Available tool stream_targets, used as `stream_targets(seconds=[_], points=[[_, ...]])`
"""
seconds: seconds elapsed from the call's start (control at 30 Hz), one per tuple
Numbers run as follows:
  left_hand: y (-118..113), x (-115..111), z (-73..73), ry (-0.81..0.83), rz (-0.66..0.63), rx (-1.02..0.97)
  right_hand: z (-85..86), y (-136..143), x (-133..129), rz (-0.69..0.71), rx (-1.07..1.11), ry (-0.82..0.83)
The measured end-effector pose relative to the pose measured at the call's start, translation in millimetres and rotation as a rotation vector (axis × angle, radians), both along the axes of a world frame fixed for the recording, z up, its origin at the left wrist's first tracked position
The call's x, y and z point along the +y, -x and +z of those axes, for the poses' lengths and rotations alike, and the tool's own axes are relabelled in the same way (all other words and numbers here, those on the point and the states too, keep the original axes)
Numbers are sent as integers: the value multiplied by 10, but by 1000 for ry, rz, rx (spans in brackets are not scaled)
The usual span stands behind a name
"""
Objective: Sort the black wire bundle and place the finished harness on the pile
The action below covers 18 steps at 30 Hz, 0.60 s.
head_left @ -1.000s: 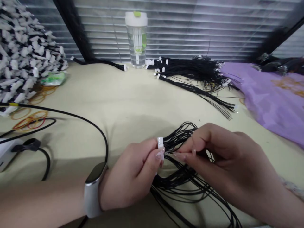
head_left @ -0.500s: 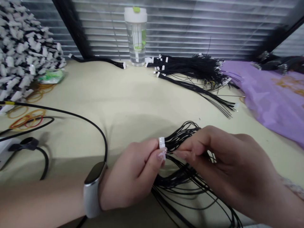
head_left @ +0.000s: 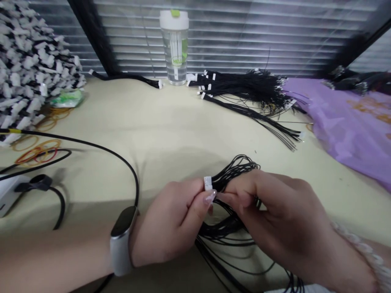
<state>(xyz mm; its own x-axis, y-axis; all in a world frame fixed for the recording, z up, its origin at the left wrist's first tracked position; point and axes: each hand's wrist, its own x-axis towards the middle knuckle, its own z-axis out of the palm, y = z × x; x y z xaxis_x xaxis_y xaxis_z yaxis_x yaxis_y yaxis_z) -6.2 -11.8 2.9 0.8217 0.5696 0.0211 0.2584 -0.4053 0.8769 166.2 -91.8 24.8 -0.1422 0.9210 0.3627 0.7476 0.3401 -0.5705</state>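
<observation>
My left hand [head_left: 174, 219] pinches a small white connector [head_left: 208, 183] between thumb and forefinger, just above the table. A bundle of thin black wires [head_left: 232, 234] runs from the connector, loops past both hands and trails off toward the lower right. My right hand [head_left: 275, 215] grips these wires right beside the connector, fingertips almost touching the left thumb. A grey wristband [head_left: 121, 240] sits on my left wrist.
Beige table [head_left: 171, 122]. A clear water bottle [head_left: 174, 44] stands at the back, a heap of finished black wire harnesses [head_left: 247, 87] right of it, a purple bag [head_left: 345, 126] far right. A pile of white connectors [head_left: 30, 69], rubber bands [head_left: 33, 152] and a black cable [head_left: 100, 150] lie left.
My right hand has slid left along the wires and closed up to the connector. The left hand has stayed almost still.
</observation>
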Motion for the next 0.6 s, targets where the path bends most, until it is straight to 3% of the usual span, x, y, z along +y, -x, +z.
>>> stream_targets(seconds=[0.13,0.2,0.3,0.37,0.43,0.5,0.6], points=[[-3,5,-14,-8,32,-3,-28,29,54,7,9,-37],[-16,16,-15,7,40,-32,3,17,88,17,-34,-175],[-37,14,-24,10,73,-100,62,-26,123,93,-262,-389],[-38,1,-29,-15,125,-91,77,-55,141,130,-403,-329],[-25,-4,-11,-76,152,-41,78,-82,166,117,-394,-219],[3,14,64,-154,132,-1,112,-118,192,102,-307,-212],[79,64,320,-242,9,137,293,-227,181,53,-152,-336]])
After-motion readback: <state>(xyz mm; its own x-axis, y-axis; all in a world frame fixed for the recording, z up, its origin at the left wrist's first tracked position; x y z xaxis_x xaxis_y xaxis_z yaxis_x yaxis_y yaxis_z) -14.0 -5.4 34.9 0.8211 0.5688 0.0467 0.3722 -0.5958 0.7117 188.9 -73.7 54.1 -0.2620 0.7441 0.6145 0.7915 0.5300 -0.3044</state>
